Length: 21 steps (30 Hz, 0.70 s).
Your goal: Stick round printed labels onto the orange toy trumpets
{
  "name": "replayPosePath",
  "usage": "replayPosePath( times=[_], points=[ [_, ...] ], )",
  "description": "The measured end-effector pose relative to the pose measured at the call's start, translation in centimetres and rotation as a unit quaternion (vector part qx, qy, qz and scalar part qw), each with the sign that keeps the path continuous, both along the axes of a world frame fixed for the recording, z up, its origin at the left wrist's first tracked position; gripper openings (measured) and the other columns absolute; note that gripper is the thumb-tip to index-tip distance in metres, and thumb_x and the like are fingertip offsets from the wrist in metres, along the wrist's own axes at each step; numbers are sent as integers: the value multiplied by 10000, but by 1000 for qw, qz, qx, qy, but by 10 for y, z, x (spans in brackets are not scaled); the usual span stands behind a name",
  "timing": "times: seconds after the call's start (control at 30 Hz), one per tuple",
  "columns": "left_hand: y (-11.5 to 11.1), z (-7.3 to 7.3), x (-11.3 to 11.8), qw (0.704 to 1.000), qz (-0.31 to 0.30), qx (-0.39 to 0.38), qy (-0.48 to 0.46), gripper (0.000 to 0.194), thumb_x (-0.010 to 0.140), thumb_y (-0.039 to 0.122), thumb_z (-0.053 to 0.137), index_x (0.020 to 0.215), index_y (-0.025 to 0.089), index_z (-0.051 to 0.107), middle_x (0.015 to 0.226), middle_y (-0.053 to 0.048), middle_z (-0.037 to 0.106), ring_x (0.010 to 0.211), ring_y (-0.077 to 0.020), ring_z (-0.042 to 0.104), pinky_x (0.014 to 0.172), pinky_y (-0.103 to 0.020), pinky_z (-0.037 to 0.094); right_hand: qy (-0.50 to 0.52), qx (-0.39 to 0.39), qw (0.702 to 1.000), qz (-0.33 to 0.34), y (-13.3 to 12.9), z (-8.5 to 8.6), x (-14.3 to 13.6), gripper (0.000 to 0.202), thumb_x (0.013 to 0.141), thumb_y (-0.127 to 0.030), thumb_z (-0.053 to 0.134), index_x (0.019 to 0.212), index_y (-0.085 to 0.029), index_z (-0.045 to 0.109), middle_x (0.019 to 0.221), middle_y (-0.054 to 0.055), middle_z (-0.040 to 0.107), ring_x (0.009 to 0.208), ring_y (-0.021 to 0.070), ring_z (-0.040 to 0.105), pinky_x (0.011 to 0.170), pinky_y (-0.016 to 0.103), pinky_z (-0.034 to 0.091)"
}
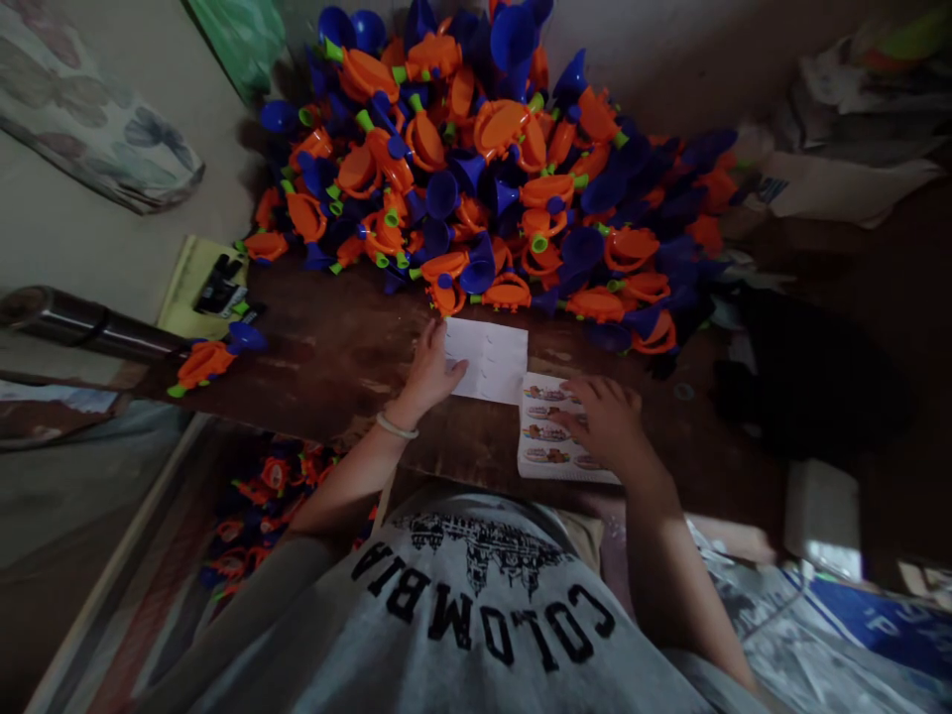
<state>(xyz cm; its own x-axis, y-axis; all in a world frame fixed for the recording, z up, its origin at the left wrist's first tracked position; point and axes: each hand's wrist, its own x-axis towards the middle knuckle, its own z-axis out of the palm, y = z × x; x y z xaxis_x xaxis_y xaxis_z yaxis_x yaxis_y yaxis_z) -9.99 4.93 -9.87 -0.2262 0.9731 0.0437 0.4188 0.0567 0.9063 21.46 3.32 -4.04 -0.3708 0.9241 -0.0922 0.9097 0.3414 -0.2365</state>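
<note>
The stack of sticker sheets (546, 441) lies on the brown wooden table (349, 362), printed with rows of small colourful oval stickers. The right hand (606, 421) is over its right part, fingers open and slightly spread, the fingertips on the upper printed rows; the left columns of stickers show clear of them.

Just beyond the stack and to its left is a white sheet (495, 362) with small curved marks in two columns (whether its near corner touches the stack, I cannot tell). The left hand (429, 372) is at this sheet's left edge, farther left of the stack, fingers extended and the thumb held apart over the paper; it is not closed around anything. A pale bangle (397, 426) circles that wrist.

Beyond the stack rises a heap of orange-and-blue toy trumpets (498, 139) with green mouthpieces. Far left of the stack are a single toy trumpet (204, 365) and a metal flask (96, 325) lying on its side.
</note>
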Motion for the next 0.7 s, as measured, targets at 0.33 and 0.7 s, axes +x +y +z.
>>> replayPosePath(
  times=[0.33,0.7],
  points=[
    [21,-19,-3,999,36,29,-6,730,831,435,845,1445,165,558,1526,-217,560,1459,-347,550,1274,-533,406,-23,-33,992,118,-62,-25,20,658,875,-133,674,1511,-289,608,1672,127,539,1541,410,507,1150,624,533],
    [110,-12,-12,994,98,36,12,388,913,403,742,1217,163,723,1204,-137,703,1078,-241,689,1030,-402,557,12,-68,983,169,-51,-18,28,636,847,10,620,1428,-236,701,1621,121,593,1536,369,545,1215,598,549]
  ],
)
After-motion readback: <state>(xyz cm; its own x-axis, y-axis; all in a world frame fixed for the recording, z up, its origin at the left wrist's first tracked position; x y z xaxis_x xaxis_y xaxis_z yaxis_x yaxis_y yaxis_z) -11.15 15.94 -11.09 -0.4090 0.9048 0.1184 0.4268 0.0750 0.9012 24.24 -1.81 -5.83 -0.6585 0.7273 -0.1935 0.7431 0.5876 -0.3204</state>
